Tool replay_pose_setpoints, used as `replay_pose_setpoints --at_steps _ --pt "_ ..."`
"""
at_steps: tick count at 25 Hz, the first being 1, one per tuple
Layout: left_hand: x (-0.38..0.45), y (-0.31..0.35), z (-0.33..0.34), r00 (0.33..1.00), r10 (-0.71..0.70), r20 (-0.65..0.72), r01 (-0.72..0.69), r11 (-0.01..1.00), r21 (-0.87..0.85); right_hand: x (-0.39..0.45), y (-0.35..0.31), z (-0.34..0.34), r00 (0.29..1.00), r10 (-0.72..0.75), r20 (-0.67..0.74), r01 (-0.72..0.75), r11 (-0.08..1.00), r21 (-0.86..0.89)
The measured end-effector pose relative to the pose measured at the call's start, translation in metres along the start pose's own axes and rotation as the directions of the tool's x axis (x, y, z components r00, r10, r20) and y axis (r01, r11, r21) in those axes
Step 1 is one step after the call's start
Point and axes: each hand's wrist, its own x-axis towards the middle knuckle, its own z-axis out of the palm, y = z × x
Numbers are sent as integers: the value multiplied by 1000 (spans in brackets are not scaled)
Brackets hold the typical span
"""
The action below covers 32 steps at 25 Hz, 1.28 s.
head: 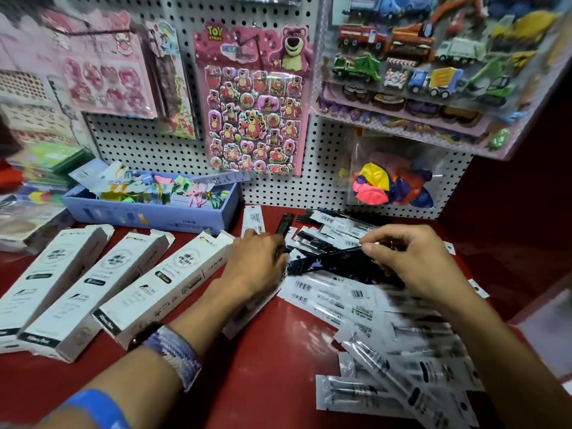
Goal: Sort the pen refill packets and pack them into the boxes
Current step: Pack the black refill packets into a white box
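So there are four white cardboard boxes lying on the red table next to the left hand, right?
Not quite: the head view shows three white cardboard boxes, not four. They do lie on the red table, beside the left hand.

Three boxes lie side by side at the left of the shelf. Behind them sits an open tray with packets in it. Right of the boxes, refill packets spread in a loose heap (many overlapping). Both hands are over the heap's rear part, the left hand nearer the boxes, the right hand beyond it. A pegboard stands behind everything.
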Motion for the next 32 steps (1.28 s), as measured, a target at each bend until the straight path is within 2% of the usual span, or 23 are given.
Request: replay_pose_setpoints --at_steps 2,5,7,9,12,14,16,18,20,22,24,25,26,27,28,29,30,32 --pt "2 1 7 999 4 -36 -6 999 -45 3 0 0 995 67 -69 -58 991 120" --pt "5 -4 5 991 -94 -96 79 985 -151 7 4 -4 988 151 -43 -135 956 262" --pt "6 -7 0 979 -144 -147 113 973 -202 8 3 -8 981 183 -62 -153 931 333" --pt "7 -7 -8 963 -186 -193 111 932 -346 6 -1 -11 967 215 -137 -138 892 431" --pt "9 7 -28 935 -249 -253 84 847 -524 2 -6 -15 958 178 -226 -50 877 477" --pt "7 19 -36 936 -240 -256 50 812 -581 0 -11 -16 979 101 -175 -11 891 454" --pt "0 30 -44 961 -169 -218 -11 766 -643 0 -18 -15 995 43 -87 4 879 476" --pt "-12 40 -50 996 9 -94 -73 706 -704 -2 -24 -8 999 44 -22 -24 832 554" --pt "-19 47 -48 987 149 64 -71 754 -653 -2 -28 4 997 66 40 -76 739 669" --pt "-20 50 -41 980 181 85 -104 824 -557 0 -30 11 993 95 77 -119 619 776" --pt "-16 48 -37 987 121 104 -22 748 -663 4 -26 12 983 172 64 -141 489 861" --pt "-14 46 -38 986 54 159 82 673 -735 4 -22 14 974 224 45 -158 521 839" --pt "-12 43 -38 975 -21 222 193 580 -792 4 -14 17 966 257 -2 -181 687 704" --pt "-11 42 -38 957 -86 276 282 477 -832 4 -3 21 971 231 -69 -188 905 382" --pt "-9 40 -39 937 -138 320 348 396 -850 3 9 27 984 159 -78 -163 986 -40" --pt "-8 38 -40 920 -183 348 391 352 -850 3 19 35 995 101 -15 -99 921 -377" --pt "-7 35 -40 908 -212 361 414 331 -848 4 26 41 994 91 57 -43 821 -569" --pt "-4 32 -41 899 -241 367 430 325 -842 9 33 47 988 105 117 0 745 -668"
